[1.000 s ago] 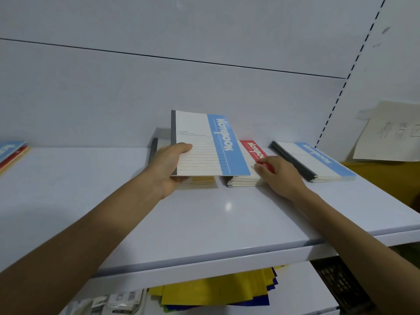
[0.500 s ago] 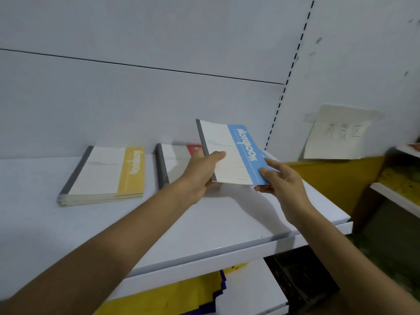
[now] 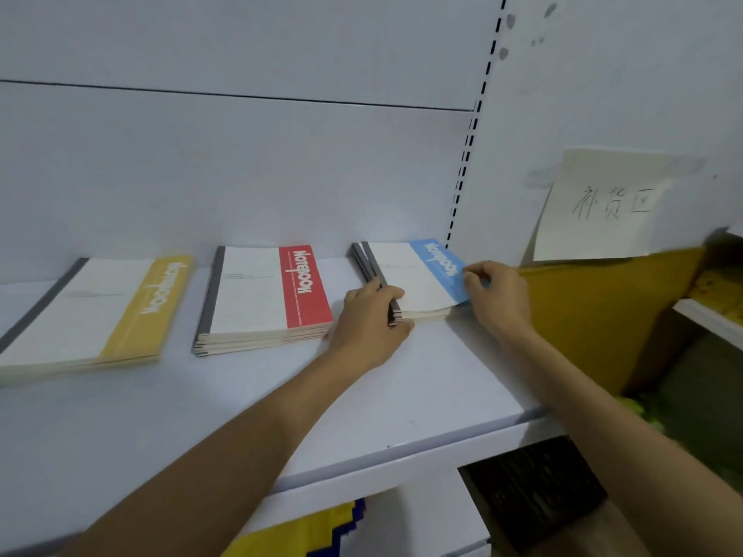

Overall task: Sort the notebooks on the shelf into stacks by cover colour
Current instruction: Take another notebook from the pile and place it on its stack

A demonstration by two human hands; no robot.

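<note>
Right of the red stack (image 3: 265, 295), left hand (image 3: 368, 319) grips the blue stack (image 3: 418, 275) by its spine — right hand (image 3: 496, 293) seemingly pinches its edge.

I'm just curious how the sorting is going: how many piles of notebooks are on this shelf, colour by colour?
Yellow pile: 1
Red pile: 1
Blue pile: 1
Total: 3 piles
</note>
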